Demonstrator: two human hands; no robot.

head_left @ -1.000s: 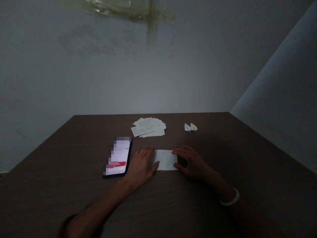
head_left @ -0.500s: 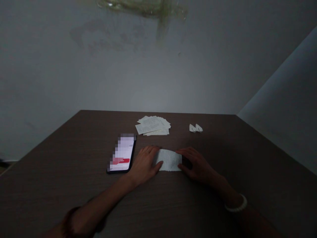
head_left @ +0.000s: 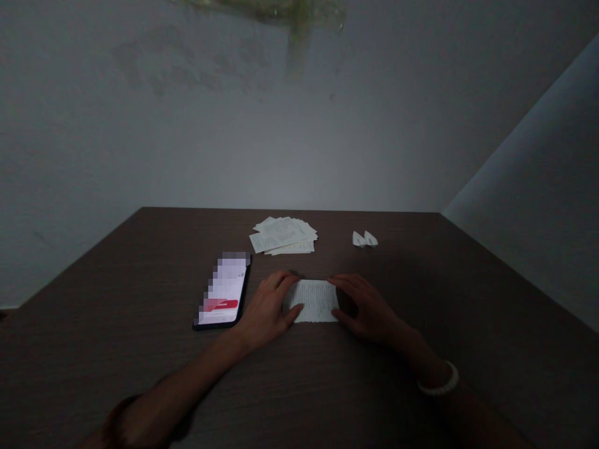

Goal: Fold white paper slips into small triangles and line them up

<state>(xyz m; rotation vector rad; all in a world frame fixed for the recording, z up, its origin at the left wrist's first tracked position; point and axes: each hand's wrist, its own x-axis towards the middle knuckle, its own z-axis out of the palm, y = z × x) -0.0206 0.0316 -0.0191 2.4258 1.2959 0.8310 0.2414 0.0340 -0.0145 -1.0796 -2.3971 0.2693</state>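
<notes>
A small slip of printed paper (head_left: 314, 300) with a ragged lower edge lies on the brown table, between my two hands. My left hand (head_left: 270, 305) holds its left end, thumb at the lower corner and fingers at the upper one. On the opposite end, my right hand (head_left: 362, 307) has its fingertips at the top corner and its thumb near the bottom corner. Just left of my left hand lies a lit smartphone (head_left: 224, 290), its screen partly pixelated.
Beyond my hands, a loose pile of printed paper slips (head_left: 284, 236) lies on the table (head_left: 116, 287). To its right is a small folded or crumpled white paper piece (head_left: 364, 239). A grey, stained wall (head_left: 290, 143) stands behind the table's far edge.
The upper edge of the slip, slightly bowed before, now looks straighter and flatter. Both hands keep their places at its ends. The whole view has shifted a little.
</notes>
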